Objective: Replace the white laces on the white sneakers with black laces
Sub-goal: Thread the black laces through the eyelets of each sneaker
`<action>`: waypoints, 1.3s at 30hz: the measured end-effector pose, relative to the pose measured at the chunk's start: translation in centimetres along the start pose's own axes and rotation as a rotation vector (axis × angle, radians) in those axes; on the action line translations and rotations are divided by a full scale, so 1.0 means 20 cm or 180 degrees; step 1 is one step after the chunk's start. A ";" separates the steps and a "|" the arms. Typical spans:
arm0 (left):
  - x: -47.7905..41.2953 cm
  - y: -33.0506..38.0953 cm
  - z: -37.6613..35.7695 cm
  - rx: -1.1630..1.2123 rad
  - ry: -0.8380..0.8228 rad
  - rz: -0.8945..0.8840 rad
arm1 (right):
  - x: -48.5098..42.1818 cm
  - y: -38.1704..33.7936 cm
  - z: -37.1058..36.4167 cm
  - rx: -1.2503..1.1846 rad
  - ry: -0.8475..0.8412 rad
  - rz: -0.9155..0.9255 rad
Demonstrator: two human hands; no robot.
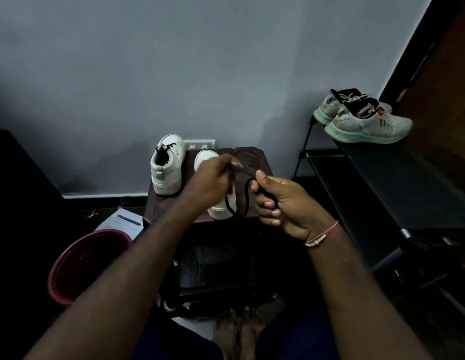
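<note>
Two white sneakers stand on the dark stool (pixel 254 162) at the centre of the frame; the left sneaker (pixel 167 165) carries a black lace in its eyelets, while the right sneaker (pixel 218 207) lies mostly hidden behind the left hand (pixel 213 180). We read the step as readying the black lace (pixel 245 198) for that second shoe. The left hand pinches the lace near one end with curled fingers; the right hand (pixel 280 201) has its fingers curled round the other part, thumb raised; between them a loop of lace hangs in front of the sneaker's heel. To do this well, we would even out the two ends first, run the lace flat without a twist, and feed the tip into the eyelets nearest the toe; whether the white lace is out of this shoe we cannot tell, since the hand covers the eyelets. The hanging loop could catch on the heel or the stool edge, so we would keep it lifted. Around us: a red bucket (pixel 88 261) at lower left with a sheet of paper (pixel 124 222) beside it; a dark shoe rack (pixel 382 183) at right bearing grey running shoes (pixel 366 120); a wall socket (pixel 200 145) behind the sneakers; bare feet (pixel 239 331) at the bottom edge.
</note>
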State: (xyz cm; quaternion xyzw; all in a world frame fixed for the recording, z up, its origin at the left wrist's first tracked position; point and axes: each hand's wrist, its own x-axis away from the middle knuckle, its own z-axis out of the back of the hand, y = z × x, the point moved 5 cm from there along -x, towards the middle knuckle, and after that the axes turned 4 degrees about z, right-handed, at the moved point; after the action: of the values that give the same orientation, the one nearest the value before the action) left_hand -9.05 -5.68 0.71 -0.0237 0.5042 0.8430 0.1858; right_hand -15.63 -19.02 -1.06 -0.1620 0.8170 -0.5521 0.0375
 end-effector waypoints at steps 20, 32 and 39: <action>0.11 -0.07 -0.02 -0.0937 -0.0782 -0.0438 | 0.24 -0.01 0.14 0.1407 -0.0651 0.0109; -0.03 -0.44 0.09 0.0874 0.1284 0.1459 | -0.34 0.08 0.14 0.2438 0.1068 0.0384; -0.09 -0.49 0.06 0.1127 0.0870 0.2029 | -0.69 0.10 0.07 0.2747 0.1235 0.0064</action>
State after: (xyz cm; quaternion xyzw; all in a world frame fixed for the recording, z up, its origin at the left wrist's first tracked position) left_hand -3.93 -1.05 -6.45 0.0545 0.6441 0.7474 -0.1531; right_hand -2.65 -15.35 -5.04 -0.0176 0.5064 -0.8609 -0.0467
